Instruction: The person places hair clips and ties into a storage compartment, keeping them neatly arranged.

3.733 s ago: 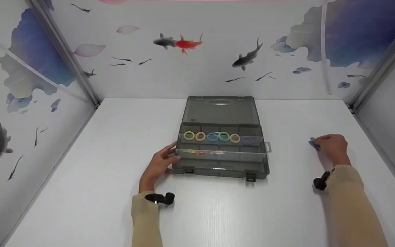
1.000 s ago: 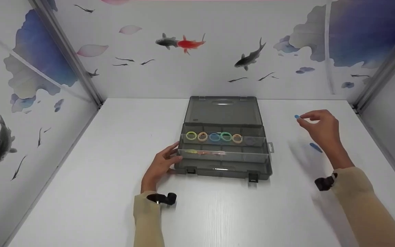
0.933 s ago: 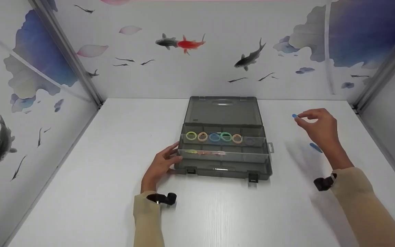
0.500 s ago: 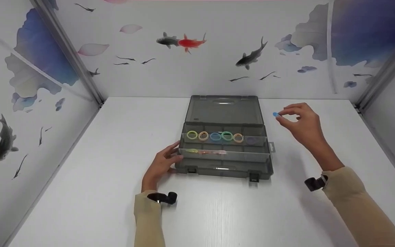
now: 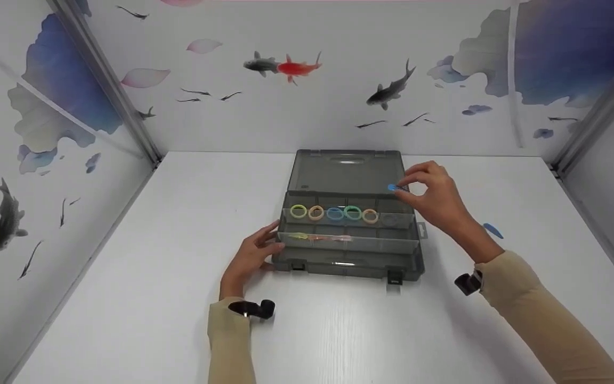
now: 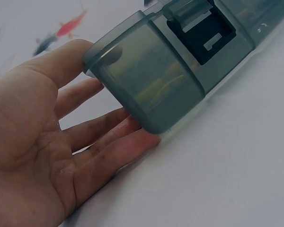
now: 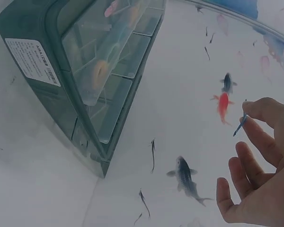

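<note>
My right hand [image 5: 435, 194] pinches a blue hair clip [image 5: 393, 188] between thumb and index finger, near the right side of the raised lid. In the right wrist view the hair clip [image 7: 240, 124] appears edge-on as a thin blue strip, the other fingers loosely bent. A grey see-through storage box [image 5: 347, 270] lies opened out on the table. My left hand [image 5: 245, 261] holds its left front corner; in the left wrist view the thumb laps the rim and the fingers bear against the side. Coloured hair ties [image 5: 334, 213] line one divider, and slim yellow-to-pink clips [image 5: 317, 237] another.
A second blue hair clip [image 5: 493, 230] lies on the white table [image 5: 142, 266], to the right of the box. The box's lid [image 5: 348, 170] leans back towards the fish-patterned rear wall [image 5: 333, 117]. A side tab [image 5: 422, 230] and front latches [image 5: 394, 276] stick out.
My right hand has risen from the table at the right with one blue hair clip and moved left to the lid, leaving another clip behind. My left hand stays on the box.
</note>
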A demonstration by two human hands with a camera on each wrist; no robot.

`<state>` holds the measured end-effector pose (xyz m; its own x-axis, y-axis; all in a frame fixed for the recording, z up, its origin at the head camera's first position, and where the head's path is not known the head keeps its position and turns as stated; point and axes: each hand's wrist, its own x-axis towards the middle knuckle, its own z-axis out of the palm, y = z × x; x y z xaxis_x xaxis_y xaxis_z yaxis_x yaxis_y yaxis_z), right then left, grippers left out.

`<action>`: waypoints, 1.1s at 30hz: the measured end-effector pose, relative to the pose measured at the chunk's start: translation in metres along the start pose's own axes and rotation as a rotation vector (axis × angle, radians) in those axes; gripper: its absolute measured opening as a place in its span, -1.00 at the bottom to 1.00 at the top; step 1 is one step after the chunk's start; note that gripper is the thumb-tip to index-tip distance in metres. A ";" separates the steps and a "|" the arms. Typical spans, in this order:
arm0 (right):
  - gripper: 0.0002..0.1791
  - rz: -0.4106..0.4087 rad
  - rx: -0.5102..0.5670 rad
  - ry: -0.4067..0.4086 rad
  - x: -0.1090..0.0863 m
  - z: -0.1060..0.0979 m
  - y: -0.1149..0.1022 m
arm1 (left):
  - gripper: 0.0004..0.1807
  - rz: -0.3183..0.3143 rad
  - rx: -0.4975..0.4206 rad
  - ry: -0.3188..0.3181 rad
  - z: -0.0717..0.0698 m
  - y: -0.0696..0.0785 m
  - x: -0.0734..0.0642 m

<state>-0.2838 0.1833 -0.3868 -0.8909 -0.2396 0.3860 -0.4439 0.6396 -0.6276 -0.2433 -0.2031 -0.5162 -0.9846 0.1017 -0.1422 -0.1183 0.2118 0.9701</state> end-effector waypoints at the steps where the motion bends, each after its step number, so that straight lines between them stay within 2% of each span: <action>1: -0.80 0.008 0.000 -0.023 0.002 0.002 -0.001 | -0.30 -0.001 -0.001 0.001 0.000 0.000 0.000; 7: -0.77 0.051 0.024 -0.132 0.009 0.020 -0.005 | -0.31 -0.004 -0.008 -0.002 -0.002 -0.002 0.001; 16: -0.78 0.043 0.062 -0.202 0.003 0.049 -0.010 | -0.32 -0.009 -0.002 0.004 -0.001 -0.002 0.002; 25: -0.82 0.053 0.025 -0.235 -0.003 0.075 0.005 | -0.31 -0.008 0.007 0.006 -0.001 -0.001 -0.001; 33: -0.84 0.063 -0.045 -0.281 -0.003 0.085 0.022 | -0.31 -0.016 -0.001 -0.004 0.000 -0.002 0.001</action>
<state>-0.2994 0.1364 -0.4591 -0.9111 -0.3873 0.1412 -0.3880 0.6901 -0.6110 -0.2444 -0.2039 -0.5186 -0.9821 0.1019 -0.1582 -0.1339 0.2124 0.9680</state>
